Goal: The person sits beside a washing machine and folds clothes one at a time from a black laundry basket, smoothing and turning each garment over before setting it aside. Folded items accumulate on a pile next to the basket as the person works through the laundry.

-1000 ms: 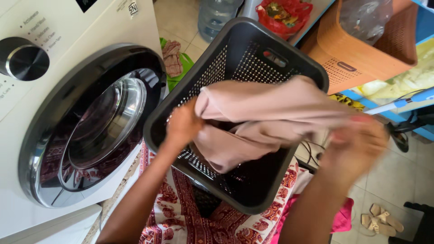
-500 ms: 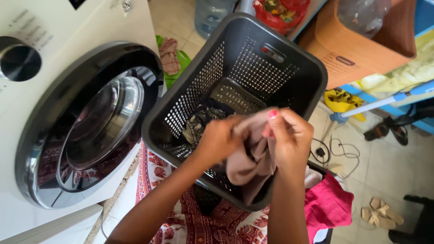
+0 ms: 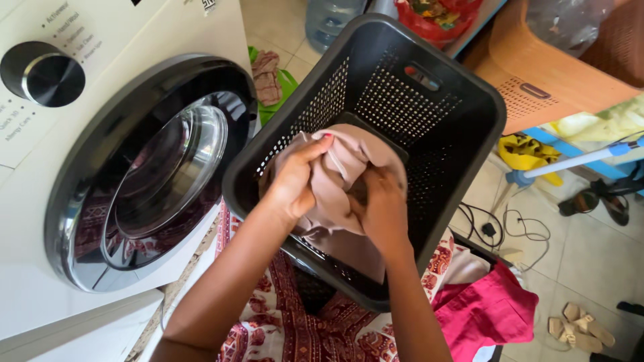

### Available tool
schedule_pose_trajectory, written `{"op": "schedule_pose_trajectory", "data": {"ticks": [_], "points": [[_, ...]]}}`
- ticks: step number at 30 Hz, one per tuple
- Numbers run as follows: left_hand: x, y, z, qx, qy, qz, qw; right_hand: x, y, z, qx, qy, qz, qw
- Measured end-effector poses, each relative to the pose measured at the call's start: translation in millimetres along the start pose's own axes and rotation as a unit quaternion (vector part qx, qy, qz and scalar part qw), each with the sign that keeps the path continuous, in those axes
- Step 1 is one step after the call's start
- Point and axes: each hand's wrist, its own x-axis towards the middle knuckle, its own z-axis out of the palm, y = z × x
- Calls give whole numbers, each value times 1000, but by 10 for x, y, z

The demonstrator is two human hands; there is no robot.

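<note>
Head view: both my hands are bunched on a beige cloth (image 3: 342, 167) over the dark basket (image 3: 469, 100). My left hand (image 3: 295, 181) has its fingers curled closed on the cloth's upper fold at about ten o'clock of the bundle; my right hand (image 3: 382, 208) clamps the lower part at about five o'clock. The cloth sits inside the basket's mouth, partly draped over the near rim. It looks soft, light and limp, so I judge it will sag wherever it is not held; gathered folds are the best place to grip. Apart from this cloth, I cannot tell what lies in the basket. A washer (image 3: 134, 181) stands at nine o'clock, door shut. A pink garment (image 3: 486, 312) lies at four o'clock, below the basket.
</note>
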Motion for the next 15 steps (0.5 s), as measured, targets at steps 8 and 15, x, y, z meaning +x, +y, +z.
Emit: {"op": "schedule_pose_trajectory", "data": {"ticks": [8, 15], "points": [[229, -23, -391, 172, -138, 160, 962, 81, 237, -46, 277, -36, 149, 949], [45, -402, -283, 835, -17, 96, 542, 378, 264, -1080, 629, 217, 106, 739]]}}
